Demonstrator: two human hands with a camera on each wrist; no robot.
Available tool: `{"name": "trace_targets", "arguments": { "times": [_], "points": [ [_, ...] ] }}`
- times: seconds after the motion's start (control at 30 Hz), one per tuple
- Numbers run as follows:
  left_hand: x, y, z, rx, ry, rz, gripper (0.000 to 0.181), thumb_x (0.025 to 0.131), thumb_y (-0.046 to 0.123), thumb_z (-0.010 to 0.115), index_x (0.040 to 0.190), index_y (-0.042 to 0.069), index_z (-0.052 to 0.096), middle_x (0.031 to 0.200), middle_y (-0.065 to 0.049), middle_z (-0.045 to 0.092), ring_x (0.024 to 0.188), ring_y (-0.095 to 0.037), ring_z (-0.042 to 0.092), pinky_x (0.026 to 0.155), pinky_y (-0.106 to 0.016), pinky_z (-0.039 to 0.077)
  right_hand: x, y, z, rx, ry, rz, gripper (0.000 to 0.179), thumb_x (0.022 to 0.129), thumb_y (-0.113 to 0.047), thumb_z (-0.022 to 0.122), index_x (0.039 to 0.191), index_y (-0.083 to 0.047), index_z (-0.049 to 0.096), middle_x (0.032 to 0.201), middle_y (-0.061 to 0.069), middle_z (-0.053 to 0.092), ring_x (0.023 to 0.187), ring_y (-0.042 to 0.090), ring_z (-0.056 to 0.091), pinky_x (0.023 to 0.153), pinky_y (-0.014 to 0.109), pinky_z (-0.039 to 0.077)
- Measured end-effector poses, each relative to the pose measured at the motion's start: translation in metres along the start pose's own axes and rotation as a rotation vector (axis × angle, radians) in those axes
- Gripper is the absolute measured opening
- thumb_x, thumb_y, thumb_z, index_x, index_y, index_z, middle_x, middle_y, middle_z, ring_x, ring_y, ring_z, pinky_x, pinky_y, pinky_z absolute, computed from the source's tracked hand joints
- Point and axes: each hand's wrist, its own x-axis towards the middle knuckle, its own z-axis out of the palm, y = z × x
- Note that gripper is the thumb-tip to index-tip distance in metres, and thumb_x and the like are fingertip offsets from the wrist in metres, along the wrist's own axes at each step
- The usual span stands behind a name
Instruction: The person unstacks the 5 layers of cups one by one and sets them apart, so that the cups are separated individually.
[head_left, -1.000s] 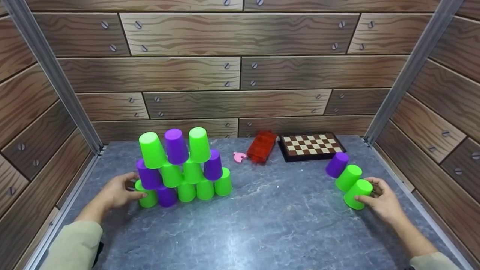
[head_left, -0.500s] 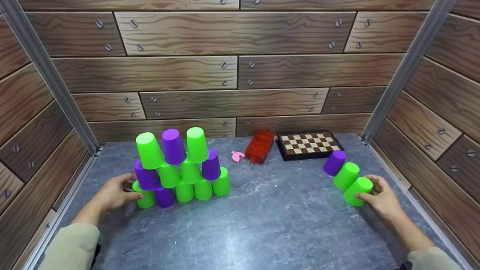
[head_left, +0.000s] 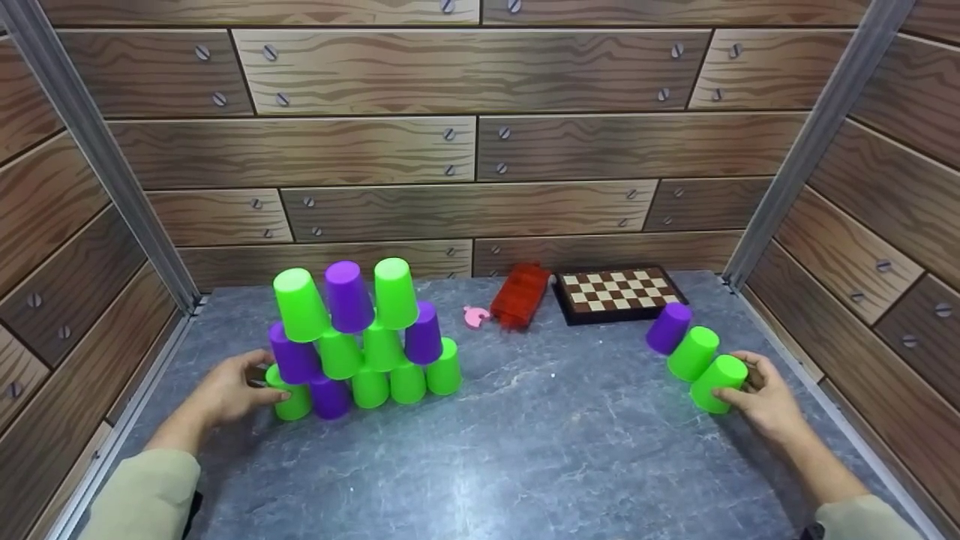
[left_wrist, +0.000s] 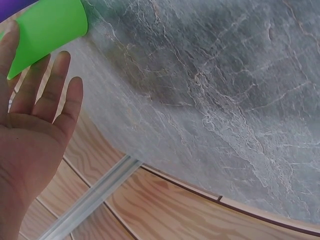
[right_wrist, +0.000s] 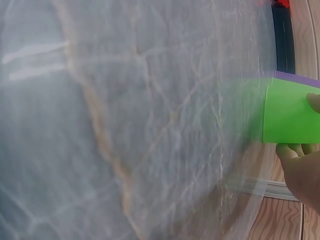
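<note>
My left hand (head_left: 234, 390) grips the green cup (head_left: 292, 403) at the left end of a cup pyramid's bottom row, thumb in front and fingers behind. In the left wrist view, the palm of the left hand (left_wrist: 35, 145) shows, its fingers along the green cup (left_wrist: 55, 37). Rows of upside-down cups rise above, with a purple cup (head_left: 349, 296) in the middle of the top row. At right, my right hand (head_left: 766, 401) pinches a green cup (head_left: 716, 386) between thumb and fingers. Beyond it stand another green cup (head_left: 693, 354) and a purple cup (head_left: 668, 328).
A chessboard (head_left: 619, 292) lies at the back of the grey table (head_left: 480, 450). Beside it are a red translucent packet (head_left: 520, 295) and a small pink piece (head_left: 474, 316). Wood-patterned walls (head_left: 480, 150) enclose the table at the back and sides.
The green cup in my right hand has shifted slightly to the right, away from the green cup beside it. My left hand and the pyramid have stayed in place.
</note>
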Motion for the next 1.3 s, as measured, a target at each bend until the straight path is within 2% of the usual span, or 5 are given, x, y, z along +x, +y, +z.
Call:
{"name": "trace_targets", "arguments": {
  "times": [0.33,0.53,0.67,0.93,1.3],
  "points": [
    [-0.001,0.0,0.0,0.005,-0.001,-0.016,0.054,0.086,0.016,0.09,0.128,-0.005,0.062,0.12,-0.027,0.071,0.113,-0.045,0.069,0.088,-0.051,0.061,0.007,-0.018,-0.009,-0.073,-0.017,-0.102,0.075,0.092,0.003,0.079,0.152,0.009,0.034,0.117,-0.025,0.057,0.107,-0.01,0.055,0.091,0.008,0.046],
    [-0.002,-0.002,0.0,-0.013,0.001,-0.017,0.052,0.086,0.017,0.09,0.127,-0.002,0.063,0.12,-0.024,0.071,0.113,-0.043,0.068,0.091,-0.051,0.061,0.02,-0.059,-0.009,-0.123,-0.003,-0.188,0.076,0.093,-0.005,0.083,0.156,-0.002,0.041,0.124,-0.027,0.055,0.119,-0.008,0.051,0.1,0.005,0.039],
    [-0.001,-0.001,0.0,-0.021,-0.001,-0.008,0.051,0.086,0.016,0.089,0.126,-0.002,0.064,0.12,-0.024,0.071,0.113,-0.043,0.068,0.093,-0.053,0.06,0.031,-0.096,0.003,-0.112,-0.025,-0.25,0.075,0.092,-0.005,0.083,0.156,-0.01,0.044,0.13,-0.018,0.057,0.128,-0.001,0.051,0.108,0.007,0.037],
    [0.001,-0.002,0.001,-0.015,0.002,0.005,0.05,0.085,0.016,0.09,0.126,-0.001,0.064,0.118,-0.022,0.072,0.112,-0.041,0.069,0.095,-0.055,0.059,0.046,-0.185,0.067,-0.028,-0.163,-0.35,0.075,0.089,-0.002,0.085,0.153,-0.003,0.046,0.15,0.02,0.057,0.142,0.028,0.052,0.118,0.023,0.038],
    [0.001,-0.002,0.001,0.012,0.011,0.013,0.049,0.086,0.016,0.09,0.124,-0.001,0.065,0.116,-0.021,0.074,0.111,-0.042,0.07,0.094,-0.055,0.059,0.053,-0.28,0.192,0.127,-0.367,-0.49,0.065,0.087,-0.003,0.086,0.145,-0.006,0.058,0.14,0.01,0.067,0.135,0.029,0.06,0.119,0.04,0.043]
  ]
}}
